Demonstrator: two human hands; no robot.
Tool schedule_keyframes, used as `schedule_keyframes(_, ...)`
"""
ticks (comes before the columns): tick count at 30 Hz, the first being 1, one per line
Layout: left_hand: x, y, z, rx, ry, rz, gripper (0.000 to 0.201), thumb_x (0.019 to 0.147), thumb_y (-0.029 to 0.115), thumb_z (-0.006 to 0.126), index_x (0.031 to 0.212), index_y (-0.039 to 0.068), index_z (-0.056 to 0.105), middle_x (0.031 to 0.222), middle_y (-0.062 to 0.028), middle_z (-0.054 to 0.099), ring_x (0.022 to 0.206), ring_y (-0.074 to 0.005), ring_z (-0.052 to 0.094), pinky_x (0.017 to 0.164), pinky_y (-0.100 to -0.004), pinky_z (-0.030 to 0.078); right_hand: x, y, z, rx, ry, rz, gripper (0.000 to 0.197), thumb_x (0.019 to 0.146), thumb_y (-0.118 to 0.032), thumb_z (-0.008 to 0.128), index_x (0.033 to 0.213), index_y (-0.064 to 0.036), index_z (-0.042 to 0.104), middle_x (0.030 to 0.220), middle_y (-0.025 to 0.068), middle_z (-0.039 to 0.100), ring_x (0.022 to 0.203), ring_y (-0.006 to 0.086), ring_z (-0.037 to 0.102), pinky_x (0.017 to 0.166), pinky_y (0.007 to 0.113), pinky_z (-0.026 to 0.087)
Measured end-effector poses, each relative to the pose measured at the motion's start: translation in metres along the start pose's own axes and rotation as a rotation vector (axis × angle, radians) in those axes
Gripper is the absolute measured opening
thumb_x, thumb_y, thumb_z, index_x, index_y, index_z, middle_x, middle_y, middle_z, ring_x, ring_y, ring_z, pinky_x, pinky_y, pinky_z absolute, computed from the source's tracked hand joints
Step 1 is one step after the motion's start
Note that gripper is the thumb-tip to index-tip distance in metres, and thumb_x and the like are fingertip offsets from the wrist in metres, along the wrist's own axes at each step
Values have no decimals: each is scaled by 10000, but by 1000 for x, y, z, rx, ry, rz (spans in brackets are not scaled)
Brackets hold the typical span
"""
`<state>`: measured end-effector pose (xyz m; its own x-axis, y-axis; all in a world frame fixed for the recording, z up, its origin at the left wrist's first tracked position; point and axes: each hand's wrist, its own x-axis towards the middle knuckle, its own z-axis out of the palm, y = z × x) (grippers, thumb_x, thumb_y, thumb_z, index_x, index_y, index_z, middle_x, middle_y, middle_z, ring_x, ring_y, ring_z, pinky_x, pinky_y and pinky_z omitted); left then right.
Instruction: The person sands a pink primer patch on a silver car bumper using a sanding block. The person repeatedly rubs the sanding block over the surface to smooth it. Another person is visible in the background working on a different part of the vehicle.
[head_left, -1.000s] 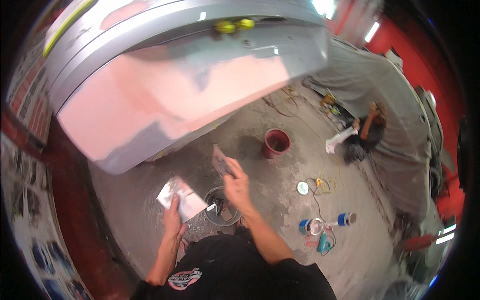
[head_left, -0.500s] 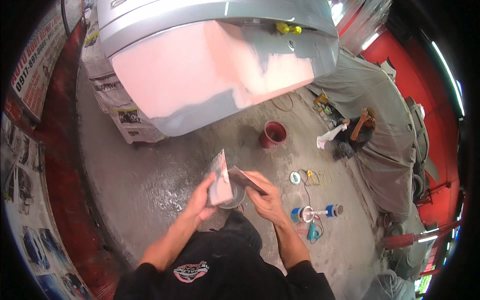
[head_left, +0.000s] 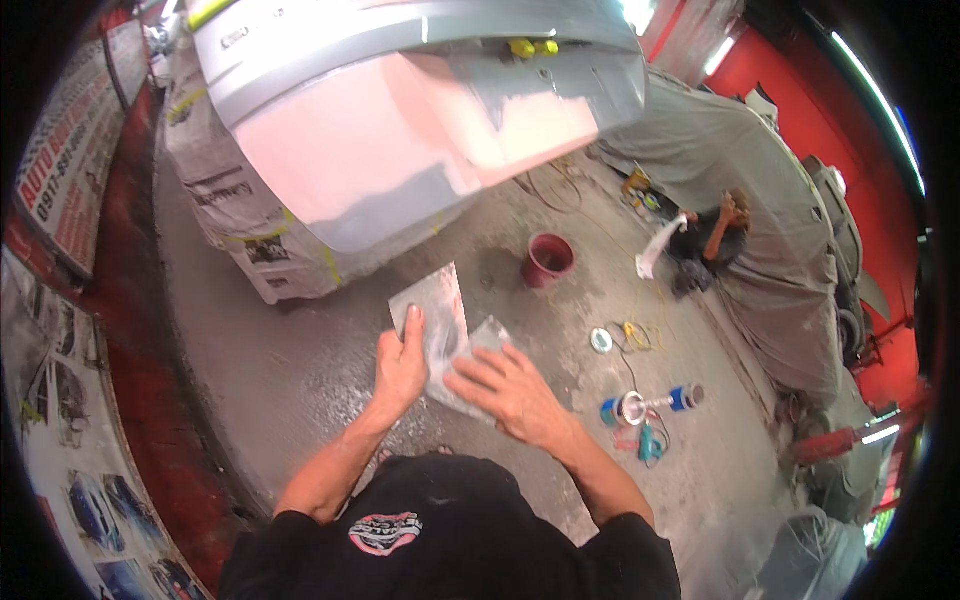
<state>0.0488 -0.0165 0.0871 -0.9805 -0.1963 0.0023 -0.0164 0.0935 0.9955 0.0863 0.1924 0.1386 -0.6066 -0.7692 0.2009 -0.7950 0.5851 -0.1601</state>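
Observation:
My left hand grips a pale grey sheet with pink smears along one edge, thumb lying on top. It looks like sandpaper. My right hand is laid over a second grey, wet-looking sheet, its fingers stretched across it and its thumb hidden. The two sheets meet or overlap in front of me; the exact contact is covered by my right fingers. Ahead stands a silver car panel with broad pink filler patches and sanded grey areas.
Beyond my hands is a dark red bucket on the wet concrete floor. To the right lie blue-labelled cans, a teal power tool and cords. A person holding a white cloth sits by a grey covered vehicle. Newspaper masking hangs below the car.
The left sheet has turned to show a broader pale face. My right hand has flattened over its sheet and moved in against the left one. The whole view has shifted slightly.

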Motion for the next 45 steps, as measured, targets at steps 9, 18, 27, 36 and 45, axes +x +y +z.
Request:
schedule_keyframes(9, -21, 12, 7, -811, -110, -166, 602, 1066, 460, 351, 1424, -8, 475, 1318, -156, 622, 1172, -289, 648, 1055, -464, 505, -29, 19, -13, 760, 539, -34, 715, 687, 119, 634, 1368, -100, 618, 1470, 112, 548, 1407, 374, 459, 1136, 565, 365)
schedule_keyframes(18, -39, 9, -18, -810, -35, -139, 364, 1037, 226, 587, 1335, 19, 563, 1211, -83, 675, 1082, -199, 670, 931, -371, 563, -16, 13, 16, 99, 208, 95, 766, 783, 55, 627, 1501, -164, 472, 1542, 82, 452, 1376, 384, 458, 1088, 630, 380)
schedule_keyframes(27, -19, 36, -131, -342, -92, 146, 330, 1059, 308, 569, 1068, 3, 695, 965, -1, 684, 864, -63, 585, 742, -270, 483, 67, -81, 11, 2, 552, 304, 678, 805, 22, 584, 1456, -158, 525, 1434, 141, 524, 1294, 424, 500, 1038, 670, 385)
schedule_keyframes(36, 19, 43, -194, -346, 112, 200, 422, 1059, 346, 564, 1031, -59, 680, 931, -48, 682, 805, -92, 598, 680, -278, 489, 92, -104, 92, 581, 457, 308, 643, 776, 72, 530, 1404, -63, 548, 1320, 169, 613, 1217, 385, 587, 1070, 489, 442)
schedule_keyframes(45, 11, -118, -261, -208, 150, -275, 435, 1041, 283, 581, 1251, -98, 609, 1144, -124, 676, 986, -191, 643, 851, -345, 513, 204, -7, 8, 125, 1069, 554, 528, 839, 93, 485, 1338, -35, 599, 1252, 191, 616, 1124, 388, 615, 983, 428, 472)
